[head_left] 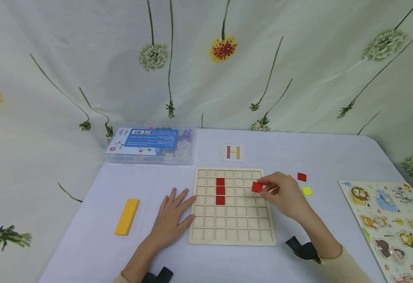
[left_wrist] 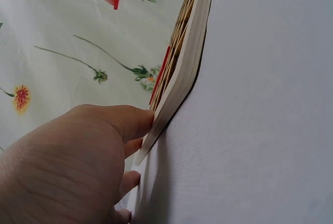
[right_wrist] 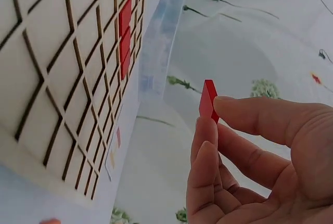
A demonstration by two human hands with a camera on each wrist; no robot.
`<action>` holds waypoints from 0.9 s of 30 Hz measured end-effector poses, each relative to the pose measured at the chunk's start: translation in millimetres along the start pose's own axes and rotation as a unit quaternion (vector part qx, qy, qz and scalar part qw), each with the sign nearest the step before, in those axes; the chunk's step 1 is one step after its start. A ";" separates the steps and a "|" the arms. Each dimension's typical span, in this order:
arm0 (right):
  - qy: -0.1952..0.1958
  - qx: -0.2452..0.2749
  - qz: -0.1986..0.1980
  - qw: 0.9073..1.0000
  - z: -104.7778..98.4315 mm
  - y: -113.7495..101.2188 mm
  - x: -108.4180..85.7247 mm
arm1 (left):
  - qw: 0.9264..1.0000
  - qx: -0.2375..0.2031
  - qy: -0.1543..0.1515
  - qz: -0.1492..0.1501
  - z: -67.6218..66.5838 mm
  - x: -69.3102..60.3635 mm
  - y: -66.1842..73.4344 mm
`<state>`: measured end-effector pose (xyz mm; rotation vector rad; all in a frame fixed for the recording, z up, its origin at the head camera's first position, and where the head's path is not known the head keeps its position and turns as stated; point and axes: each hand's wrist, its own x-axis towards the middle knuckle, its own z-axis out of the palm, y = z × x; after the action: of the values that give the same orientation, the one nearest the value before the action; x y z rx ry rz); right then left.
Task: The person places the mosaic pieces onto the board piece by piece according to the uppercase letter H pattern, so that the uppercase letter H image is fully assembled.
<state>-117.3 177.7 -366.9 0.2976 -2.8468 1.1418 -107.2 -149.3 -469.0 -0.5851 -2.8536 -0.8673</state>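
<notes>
We see a pale, square wooden board with a gridded face point(head_left: 231, 223) at the lower middle of the frame, three flat red square tiles point(head_left: 220, 190) set one above another in its cells. Above it lies a small white printed card point(head_left: 232, 152) with red, yellow and orange squares, probably put there so that its pattern stays in sight. A loose red tile point(head_left: 302, 177) and a bright yellow square tile point(head_left: 307, 191) lie right of the board, likely to keep them within reach. A long yellow-orange block point(head_left: 127, 217) lies at the lower left, apart from the board.

Our right hand point(head_left: 280, 192) pinches one more flat red tile point(head_left: 257, 187) between thumb and fingertips, raised over the board's upper right; we judge this edge grip leaves much of its face uncovered. Our left hand point(head_left: 171, 218) lies spread at the board's left edge, palm down, fingers fairly straight and apart. In the left wrist view, its thumb touches the board's side, seemingly to steady it; how hard it presses, we cannot tell.
</notes>
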 end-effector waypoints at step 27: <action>-0.150 -0.012 -0.051 0.987 88.7 -29.0 15.3 | 1.000 -0.001 0.001 -0.002 -0.3 -1.4 0.7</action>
<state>-125.1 93.6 -409.6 0.6591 -3.0522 1.1269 -105.7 -149.3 -468.7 -0.5790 -2.8534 -0.8723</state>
